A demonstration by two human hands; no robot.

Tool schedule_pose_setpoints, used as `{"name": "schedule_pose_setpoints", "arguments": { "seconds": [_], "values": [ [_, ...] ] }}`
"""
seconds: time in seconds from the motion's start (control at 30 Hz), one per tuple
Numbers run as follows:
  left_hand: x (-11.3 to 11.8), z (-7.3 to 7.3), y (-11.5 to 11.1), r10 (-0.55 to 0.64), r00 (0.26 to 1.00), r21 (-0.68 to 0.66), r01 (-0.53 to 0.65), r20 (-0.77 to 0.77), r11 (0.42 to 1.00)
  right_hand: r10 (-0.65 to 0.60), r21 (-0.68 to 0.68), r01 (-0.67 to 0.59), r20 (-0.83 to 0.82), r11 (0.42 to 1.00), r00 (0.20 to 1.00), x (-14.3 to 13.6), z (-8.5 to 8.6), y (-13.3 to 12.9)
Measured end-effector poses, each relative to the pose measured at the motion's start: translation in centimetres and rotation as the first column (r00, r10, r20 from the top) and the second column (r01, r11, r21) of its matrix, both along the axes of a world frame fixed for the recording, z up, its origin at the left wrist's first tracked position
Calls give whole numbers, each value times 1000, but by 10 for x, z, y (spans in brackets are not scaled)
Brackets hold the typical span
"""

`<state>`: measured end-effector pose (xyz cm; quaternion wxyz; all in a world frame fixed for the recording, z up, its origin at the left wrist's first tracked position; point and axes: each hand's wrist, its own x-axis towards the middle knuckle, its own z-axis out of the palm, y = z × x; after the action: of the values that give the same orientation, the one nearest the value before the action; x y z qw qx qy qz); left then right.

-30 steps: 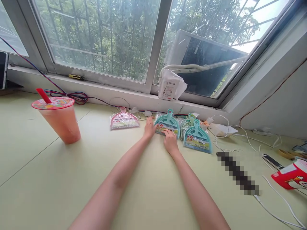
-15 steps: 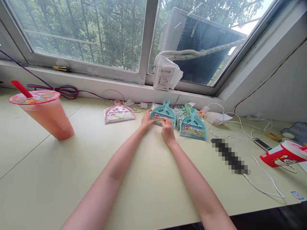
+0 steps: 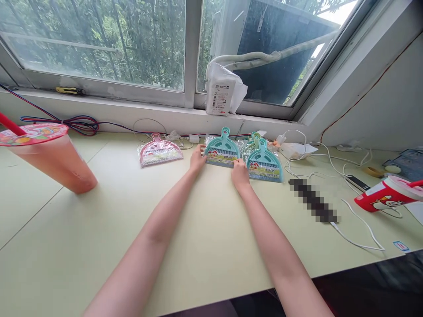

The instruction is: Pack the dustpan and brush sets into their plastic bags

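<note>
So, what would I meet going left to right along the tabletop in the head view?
Orange drink cup → pink dustpan set → left hand → middle teal dustpan set → right hand → rightmost teal dustpan set → pixelated dark object → red cup

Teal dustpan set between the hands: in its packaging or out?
In its packaging: the teal dustpan set has crinkled clear plastic at its upper left and a printed label across its front.

Glossy clear plastic wrap over smooth teal plastic dustpan (image 3: 225, 144) at centre, matt smooth tabletop (image 3: 211, 246), grey metal window frame (image 3: 189, 57) above
</note>
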<state>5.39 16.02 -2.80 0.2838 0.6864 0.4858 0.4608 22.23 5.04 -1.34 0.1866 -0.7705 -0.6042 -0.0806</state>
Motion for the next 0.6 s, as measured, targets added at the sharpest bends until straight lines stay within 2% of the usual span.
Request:
{"name": "schedule_pose_setpoints", "arguments": {
  "seconds": [0.2, 0.33, 0.4, 0.47, 0.5, 0.53, 0.57, 0.6],
  "values": [
    [1, 1, -3, 1, 1000, 38, 0, -24, 999, -27, -65, 36, 132, 997, 991, -9, 0, -1],
    [3, 5, -11, 39, 975, 81, -21, -219, 997, -58, -73, 71, 166, 995, 984, -11, -1, -3],
    [4, 9, -18, 108, 930, 156, -56, -350, 986, -63, -78, 79, 183, 994, 981, -12, 0, -4],
    [7, 13, -25, 211, 871, 335, -57, -444, 940, -63, -85, 81, 200, 993, 978, -13, 1, -4],
    [9, 15, -29, 245, 840, 440, -9, -484, 898, -63, -87, 83, 207, 993, 976, -14, 1, -5],
    [12, 16, -33, 247, 808, 525, 88, -534, 847, -64, -87, 84, 212, 993, 975, -14, 1, -5],
    [15, 17, -36, 213, 767, 566, 227, -606, 793, -65, -87, 85, 215, 993, 974, -14, 1, -5],
    [19, 18, -39, 155, 704, 553, 382, -694, 741, -65, -86, 85, 216, 993, 974, -14, 1, -4]
  ]
}}
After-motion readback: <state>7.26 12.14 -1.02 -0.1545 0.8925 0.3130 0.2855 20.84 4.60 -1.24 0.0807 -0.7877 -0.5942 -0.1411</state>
